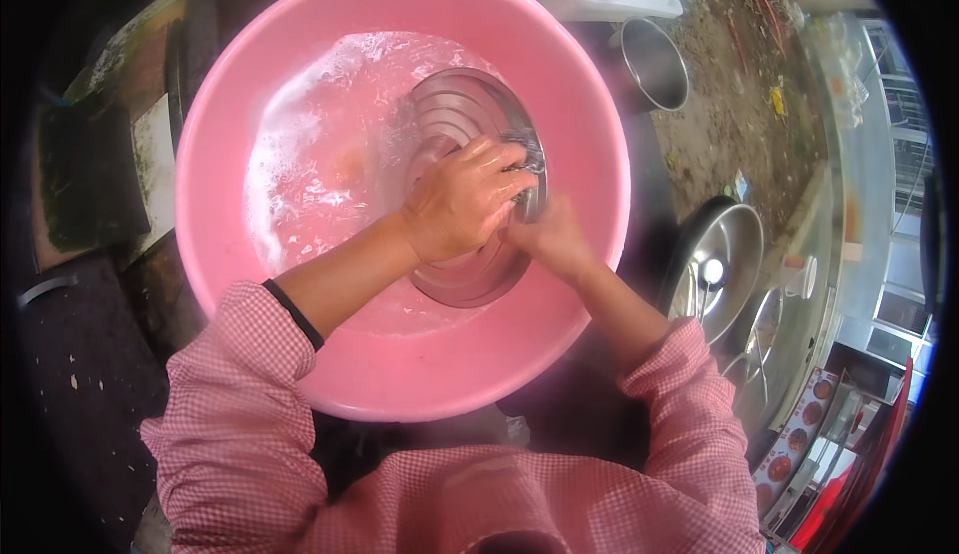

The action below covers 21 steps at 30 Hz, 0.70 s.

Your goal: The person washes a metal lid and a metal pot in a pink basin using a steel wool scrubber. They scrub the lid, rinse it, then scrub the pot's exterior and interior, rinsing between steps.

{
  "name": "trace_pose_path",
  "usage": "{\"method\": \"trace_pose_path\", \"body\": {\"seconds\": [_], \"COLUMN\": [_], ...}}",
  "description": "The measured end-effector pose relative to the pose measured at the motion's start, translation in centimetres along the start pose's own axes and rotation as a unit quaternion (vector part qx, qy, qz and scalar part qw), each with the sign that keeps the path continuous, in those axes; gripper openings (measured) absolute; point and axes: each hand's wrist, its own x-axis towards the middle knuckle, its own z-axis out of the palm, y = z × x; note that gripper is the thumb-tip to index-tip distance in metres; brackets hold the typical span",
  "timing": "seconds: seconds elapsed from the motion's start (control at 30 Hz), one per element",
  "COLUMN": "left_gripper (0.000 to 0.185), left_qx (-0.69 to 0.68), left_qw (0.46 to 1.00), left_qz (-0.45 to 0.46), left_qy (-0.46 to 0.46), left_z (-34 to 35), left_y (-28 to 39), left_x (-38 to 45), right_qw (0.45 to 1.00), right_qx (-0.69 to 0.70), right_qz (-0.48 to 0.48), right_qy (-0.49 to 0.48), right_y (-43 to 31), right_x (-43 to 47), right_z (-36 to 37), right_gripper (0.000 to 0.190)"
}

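Observation:
A large pink plastic basin (419, 378) holds foamy water (322, 172). In it a round metal lid or pan (464, 101) with concentric rings stands tilted, its lower left part in the water. My left hand (461, 198) reaches across the metal piece, fingers curled over what looks like a steel wool scourer (530, 151) at the rim. On the near right side, my right hand (551, 235) grips the rim of the metal piece. My right fingers are blurred and partly hidden behind it.
A white plastic tub (659, 3) with utensils stands at the back right, beside a steel pot (655, 67). Steel bowls (738, 232) lie farther right near a ledge. On the left are a mossy dark slab (90, 179) and a dark panel (82, 374) with a handle.

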Motion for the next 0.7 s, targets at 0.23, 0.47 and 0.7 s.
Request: {"method": "trace_pose_path", "body": {"seconds": [0.23,0.47,0.7], "left_gripper": [0.025,0.020,0.023], "left_qx": [0.100,0.016,0.052], "left_qw": [0.994,0.997,0.998], "left_qz": [-0.037,0.078,-0.002], "left_qy": [0.039,0.019,0.033], "left_z": [-0.7,0.2,0.1], "left_y": [-4.8,-2.1,-1.5], "left_x": [3.5,1.8,2.6], "right_qw": [0.997,0.999,0.991], "right_qx": [0.050,0.013,0.082], "right_qz": [-0.062,-0.049,-0.040], "right_qy": [0.013,-0.019,-0.096], "right_y": [0.0,-0.5,-0.1], "right_x": [-0.4,-0.5,1.2], "right_z": [0.2,-0.4,-1.1], "right_gripper": [0.022,0.030,0.047]}}
